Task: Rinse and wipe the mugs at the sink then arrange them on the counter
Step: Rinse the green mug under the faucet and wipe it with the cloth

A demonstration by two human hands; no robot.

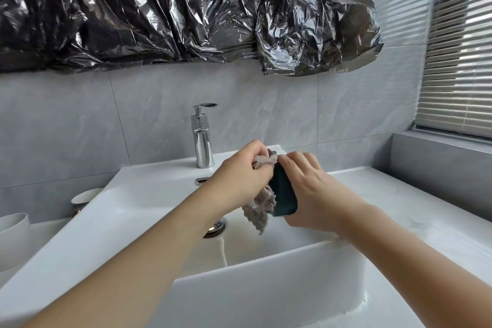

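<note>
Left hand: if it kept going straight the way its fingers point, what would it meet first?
Probably the dark mug: the left hand, gripping the cloth, points rightward at it, with the right hand behind. Depth is unclear from this view.

Both forearms bare, no sleeves; left hand (239, 181), right hand (316, 194) ungloved.

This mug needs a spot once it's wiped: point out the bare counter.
Bare patch: the counter right of the sink, bordered by the grey ledge under the blinds. Crowded: the left side, where white mugs stand. Right hand holds the dark mug; left hand grips the cloth.
</note>
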